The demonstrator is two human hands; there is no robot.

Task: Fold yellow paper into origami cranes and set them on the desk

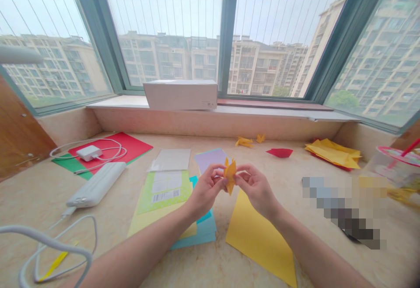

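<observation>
Between my two hands is a small folded yellow paper figure [230,175] with pointed tips at top and bottom. My left hand [210,186] pinches its left side, and my right hand [255,186] pinches the right side. Both hands are raised a little over the table, fingers closed on the paper. Under my right forearm lies a yellow paper sheet [259,240]. Beneath my left forearm are blue paper [197,238], pale yellow paper [144,220] and a green labelled packet [146,196]. A lilac sheet [206,159] lies just behind my left hand.
At the left are a white power strip [98,184], a charger [89,153], cables, and red paper [134,145]. Small yellow folded pieces [244,141], a red folded piece [279,152] and a yellow paper pile [334,151] lie farther back. A plastic cup [393,165] stands right.
</observation>
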